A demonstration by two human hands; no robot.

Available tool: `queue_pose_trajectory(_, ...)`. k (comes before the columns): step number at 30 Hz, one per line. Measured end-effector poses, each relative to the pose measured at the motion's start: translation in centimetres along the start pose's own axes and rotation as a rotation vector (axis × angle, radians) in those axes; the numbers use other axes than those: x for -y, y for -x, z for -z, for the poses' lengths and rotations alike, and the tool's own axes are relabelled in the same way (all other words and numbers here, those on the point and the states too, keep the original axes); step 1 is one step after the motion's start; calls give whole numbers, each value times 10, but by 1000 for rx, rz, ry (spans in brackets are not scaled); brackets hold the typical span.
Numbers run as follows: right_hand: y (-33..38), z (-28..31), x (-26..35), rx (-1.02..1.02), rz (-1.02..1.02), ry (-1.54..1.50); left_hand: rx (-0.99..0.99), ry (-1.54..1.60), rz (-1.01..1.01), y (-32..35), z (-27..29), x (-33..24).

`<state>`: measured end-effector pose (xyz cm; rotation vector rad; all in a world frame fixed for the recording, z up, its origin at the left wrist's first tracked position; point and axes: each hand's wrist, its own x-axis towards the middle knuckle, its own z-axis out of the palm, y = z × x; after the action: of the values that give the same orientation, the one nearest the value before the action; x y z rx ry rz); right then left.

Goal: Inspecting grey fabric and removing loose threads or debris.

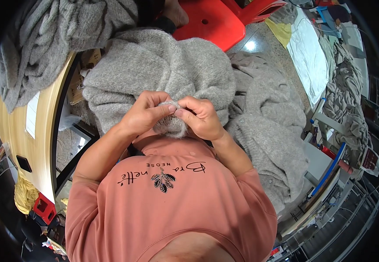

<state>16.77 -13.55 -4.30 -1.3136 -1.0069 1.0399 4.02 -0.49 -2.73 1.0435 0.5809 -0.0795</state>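
A fuzzy grey knitted garment (154,65) lies bunched across my lap. My left hand (148,111) pinches a fold of its knit between thumb and fingers. Right beside it, my right hand (200,117) pinches the same fold, and the two thumbs nearly meet. A small bunch of the knit hangs below the fingertips toward my body. Whether a needle or thread sits between the fingers is too small to make out.
More grey knitwear (268,126) is heaped at my right. Another grey pile (80,26) lies on the wooden table (19,118) at left, where a dark phone (24,163) rests. Ahead stands a red stool (211,26), with a person's bare foot (177,14) beside it.
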Motion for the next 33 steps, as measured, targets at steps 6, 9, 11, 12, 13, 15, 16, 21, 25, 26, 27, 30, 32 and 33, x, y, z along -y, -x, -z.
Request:
queue_pose_trajectory(6, 7, -7, -2, -77, -246, -598, 97, 194, -17, 8, -2, 4)
queue_pose_trajectory(9, 11, -14, -9, -134, -262, -659, 45, 205, -21, 11, -2, 11)
queue_pose_trajectory(11, 11, -15, -4, -168, -212, -550, 41, 160, -43, 12, -3, 12)
queue_pose_trajectory(12, 11, -16, -2, -203, -163, -439, 38, 115, -65, 12, -4, 13)
queue_pose_trajectory(13, 13, -17, 1, -202, -163, -439, 37, 116, -65, 13, -6, 12)
queue_pose_trajectory(15, 18, -19, 6, -291, -35, 30, -47, 57, -84, 15, -10, 9)
queue_pose_trajectory(16, 16, -19, 9, -280, 34, 47, -47, 57, -85, 15, -10, 9)
queue_pose_trajectory(21, 13, -10, 2, -173, 167, 83, -219, -270, -195, 18, -11, 13)
queue_pose_trajectory(25, 10, -13, 4, -147, 279, 192, -298, -508, -477, 18, -11, 20)
queue_pose_trajectory(26, 10, -13, 5, -147, 279, 193, -304, -613, -653, 17, -11, 17)
queue_pose_trajectory(27, 10, -14, 6, -162, 284, 209, -310, -717, -830, 16, -11, 15)
queue_pose_trajectory(30, 9, -14, 12, -161, 310, 240, -307, -811, -1001, 16, -11, 14)
queue_pose_trajectory(32, 8, -14, 13, -147, 330, 254, -294, -837, -1034, 16, -10, 13)
queue_pose_trajectory(33, 7, -14, 11, -136, 332, 225, -280, -859, -1068, 17, -10, 13)
